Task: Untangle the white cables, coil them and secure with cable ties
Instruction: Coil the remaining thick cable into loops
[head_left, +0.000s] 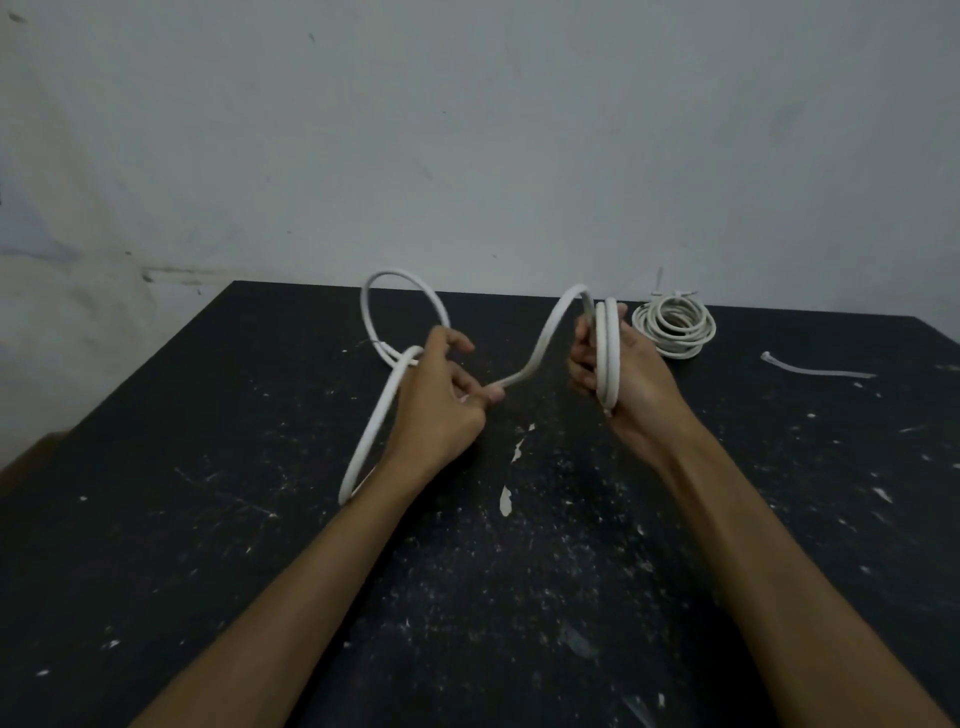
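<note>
A thick white cable runs between my two hands above the black table. My right hand grips a small upright coil of that cable, a few turns wound together. My left hand pinches the cable where it dips in the middle. Left of that hand the loose part makes a raised loop and then a long curve down beside my left forearm. A second white cable lies as a finished coil on the table behind my right hand. A white cable tie lies flat at the right.
A pale, scuffed wall stands right behind the table's far edge. The dark tabletop is speckled with white paint chips. The table's left edge runs diagonally at the lower left, with a brown floor strip beyond it.
</note>
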